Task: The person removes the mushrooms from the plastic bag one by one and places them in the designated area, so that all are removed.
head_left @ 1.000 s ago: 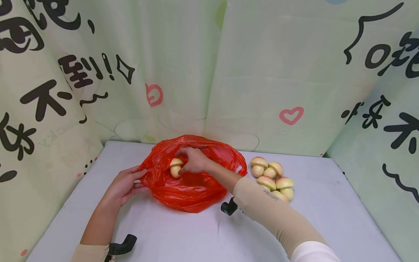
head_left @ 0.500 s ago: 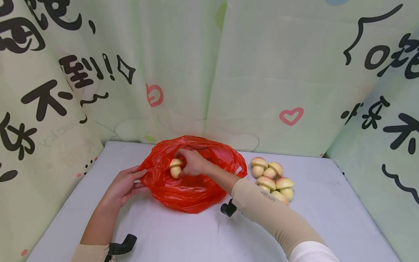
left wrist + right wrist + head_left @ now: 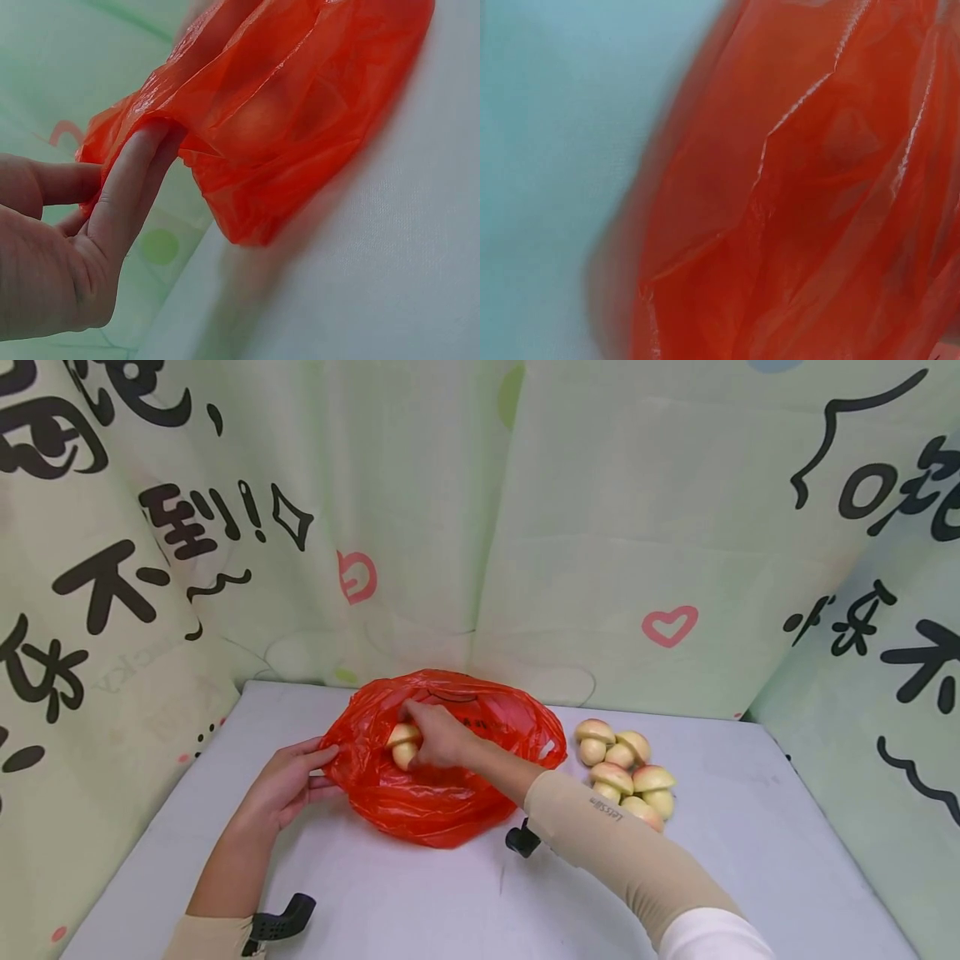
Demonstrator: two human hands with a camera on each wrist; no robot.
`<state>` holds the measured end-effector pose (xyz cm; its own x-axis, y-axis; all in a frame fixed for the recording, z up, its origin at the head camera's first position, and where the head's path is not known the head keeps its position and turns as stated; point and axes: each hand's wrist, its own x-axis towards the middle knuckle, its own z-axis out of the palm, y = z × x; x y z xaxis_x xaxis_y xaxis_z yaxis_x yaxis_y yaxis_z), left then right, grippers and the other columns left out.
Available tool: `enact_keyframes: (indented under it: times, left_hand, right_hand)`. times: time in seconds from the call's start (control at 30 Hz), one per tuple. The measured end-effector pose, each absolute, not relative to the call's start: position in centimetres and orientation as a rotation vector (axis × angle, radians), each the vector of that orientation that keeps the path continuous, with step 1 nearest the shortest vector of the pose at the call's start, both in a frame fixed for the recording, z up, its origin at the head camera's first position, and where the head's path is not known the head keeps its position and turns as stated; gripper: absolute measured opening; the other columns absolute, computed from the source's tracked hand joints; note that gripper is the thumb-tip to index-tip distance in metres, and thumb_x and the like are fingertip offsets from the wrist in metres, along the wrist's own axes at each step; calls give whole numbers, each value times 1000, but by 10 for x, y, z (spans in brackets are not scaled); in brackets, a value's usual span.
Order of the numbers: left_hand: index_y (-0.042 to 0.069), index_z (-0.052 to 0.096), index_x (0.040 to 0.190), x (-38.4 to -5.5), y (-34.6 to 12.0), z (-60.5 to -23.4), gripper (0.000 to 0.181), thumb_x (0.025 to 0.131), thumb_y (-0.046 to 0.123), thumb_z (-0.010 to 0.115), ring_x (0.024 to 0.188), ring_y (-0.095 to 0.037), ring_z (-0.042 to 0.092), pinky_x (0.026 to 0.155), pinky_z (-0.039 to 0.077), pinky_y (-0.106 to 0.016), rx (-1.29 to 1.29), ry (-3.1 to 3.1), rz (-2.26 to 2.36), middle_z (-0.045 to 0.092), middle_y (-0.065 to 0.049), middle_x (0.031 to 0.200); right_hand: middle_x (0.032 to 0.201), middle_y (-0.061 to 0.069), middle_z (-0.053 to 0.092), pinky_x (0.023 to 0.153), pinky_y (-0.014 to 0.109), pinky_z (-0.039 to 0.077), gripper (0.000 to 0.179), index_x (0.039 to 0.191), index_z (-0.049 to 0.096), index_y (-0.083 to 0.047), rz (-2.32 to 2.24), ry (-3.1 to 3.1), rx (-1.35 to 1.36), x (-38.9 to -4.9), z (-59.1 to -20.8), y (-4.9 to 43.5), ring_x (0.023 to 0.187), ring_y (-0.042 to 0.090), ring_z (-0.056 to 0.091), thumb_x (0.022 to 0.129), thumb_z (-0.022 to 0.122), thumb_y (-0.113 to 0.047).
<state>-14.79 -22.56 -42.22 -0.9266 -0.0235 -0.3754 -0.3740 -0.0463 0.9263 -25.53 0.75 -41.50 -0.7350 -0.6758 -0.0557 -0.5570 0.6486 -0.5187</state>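
A red plastic bag (image 3: 442,814) lies with its mouth open on the table. My left hand (image 3: 281,785) pinches the bag's left rim; in the left wrist view the thumb of that hand (image 3: 75,259) is outside and its fingers reach under the fold of red film (image 3: 300,112). Inside the mouth, my right hand (image 3: 444,737) grips a cream mushroom (image 3: 405,753) with a rounded cap, close to the bag's left inner wall. Part of the right hand's fingers is hidden behind the mushroom. The right wrist view is filled mostly by the bag's outer side (image 3: 817,195), and the hand is hidden there.
Several more mushrooms (image 3: 609,777) with pink-tinged caps sit in a cluster right of the bag, partly behind the right forearm. The white table (image 3: 750,843) is bordered by a pale green printed curtain (image 3: 570,568) at the back and both sides.
The right hand has shifted slightly within the bag, with the mushroom still in its grip. More of the bag's dark print shows behind the hand. The left hand keeps its place at the rim.
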Motion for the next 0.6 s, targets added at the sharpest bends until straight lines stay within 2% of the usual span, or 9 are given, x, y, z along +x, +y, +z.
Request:
enact_keyframes:
  times: [0.3, 0.6]
  left_hand:
    - [7, 41, 158, -148, -225, -422, 59, 107, 32, 59, 92, -17, 78, 85, 64, -34, -430, 1977, 2063, 68, -6, 126]
    - [7, 42, 158, -148, -226, -421, 59, 107, 32, 59, 92, -16, 78, 86, 64, -34, -441, 1985, 2054, 67, -6, 126]
  right_hand:
    - [117, 4, 65, 90, 25, 56, 57, 126, 55, -10, -688, 2641, -1044, -253, -417, 5, 105, 18, 60, 81, 90, -14]
    - [114, 4, 66, 87, 24, 55, 56, 123, 56, -10, -682, 2672, -1069, -253, -418, 8, 102, 18, 60, 80, 91, -17]
